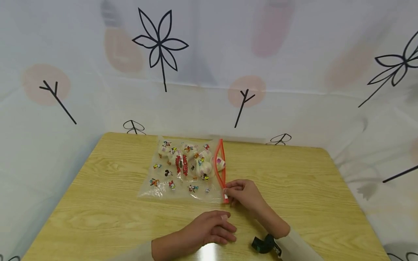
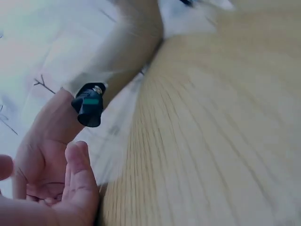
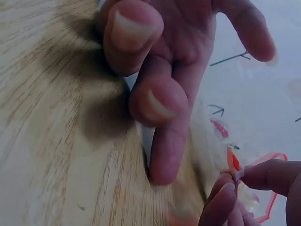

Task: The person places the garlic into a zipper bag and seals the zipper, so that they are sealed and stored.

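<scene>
A clear zip bag (image 1: pixel 163 194) printed with cartoon characters lies on the table, its red zip strip (image 1: pixel 221 179) on the right side. Several round whitish balls with purple marks (image 1: pixel 204 169) show through the plastic; one ball (image 1: pixel 220 164) sits at the parted mouth. My right hand (image 1: pixel 246 195) pinches the near end of the strip between thumb and fingers, at a small white slider (image 1: pixel 226 196). In the right wrist view, that pinch on the red strip (image 3: pixel 233 159) shows close up. My left hand (image 1: pixel 212 229), fingers spread and loosely bent, hovers nearer me, holding nothing.
The wood-grain table (image 1: pixel 294 174) reaches back to a white cloth wall (image 1: pixel 202 108) with plant drawings, which also hangs at both sides. A black wrist camera (image 1: pixel 266 244) is strapped to the right forearm.
</scene>
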The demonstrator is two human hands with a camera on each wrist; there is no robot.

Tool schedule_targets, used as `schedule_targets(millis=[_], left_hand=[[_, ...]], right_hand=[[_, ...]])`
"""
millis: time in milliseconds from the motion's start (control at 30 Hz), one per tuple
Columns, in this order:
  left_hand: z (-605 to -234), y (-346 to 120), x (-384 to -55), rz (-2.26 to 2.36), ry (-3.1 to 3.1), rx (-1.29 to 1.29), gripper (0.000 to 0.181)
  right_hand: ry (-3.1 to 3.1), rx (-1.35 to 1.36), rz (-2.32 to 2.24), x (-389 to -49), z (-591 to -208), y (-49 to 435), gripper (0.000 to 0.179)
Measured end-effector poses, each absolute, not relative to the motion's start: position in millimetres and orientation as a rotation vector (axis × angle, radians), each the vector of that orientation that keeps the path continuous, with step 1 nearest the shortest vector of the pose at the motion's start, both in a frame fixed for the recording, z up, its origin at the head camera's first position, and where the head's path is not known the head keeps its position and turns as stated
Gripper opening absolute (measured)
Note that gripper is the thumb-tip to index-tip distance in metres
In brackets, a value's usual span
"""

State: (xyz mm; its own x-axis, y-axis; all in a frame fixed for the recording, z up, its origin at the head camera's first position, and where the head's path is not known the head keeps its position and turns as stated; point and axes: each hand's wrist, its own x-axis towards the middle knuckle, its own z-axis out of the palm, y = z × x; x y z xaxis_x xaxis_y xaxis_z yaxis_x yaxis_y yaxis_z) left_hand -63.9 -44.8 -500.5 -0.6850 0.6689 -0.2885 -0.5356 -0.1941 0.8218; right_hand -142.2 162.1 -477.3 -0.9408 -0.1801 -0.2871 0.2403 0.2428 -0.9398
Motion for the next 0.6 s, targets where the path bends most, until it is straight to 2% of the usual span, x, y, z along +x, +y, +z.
schedule_targets(millis=[133,300,600], left_hand=[[-505.1,-42.8,-70.9,2.017,1.115,0.133,0.066],[-506.5,-35.8,-81.9,2.167,1.2,0.023,0.052],[-511.3,-24.2,-88.9,2.166,1.402,-0.099,0.033]], right_hand=[[2.191,0.042,-1.747,-143.5,-480.2,162.4,0.029],[2.21,0.016,-1.743,-144.8,-481.7,163.6,0.029],[2.138,-0.067,-1.759,-146.2,-488.8,164.4,0.028]])
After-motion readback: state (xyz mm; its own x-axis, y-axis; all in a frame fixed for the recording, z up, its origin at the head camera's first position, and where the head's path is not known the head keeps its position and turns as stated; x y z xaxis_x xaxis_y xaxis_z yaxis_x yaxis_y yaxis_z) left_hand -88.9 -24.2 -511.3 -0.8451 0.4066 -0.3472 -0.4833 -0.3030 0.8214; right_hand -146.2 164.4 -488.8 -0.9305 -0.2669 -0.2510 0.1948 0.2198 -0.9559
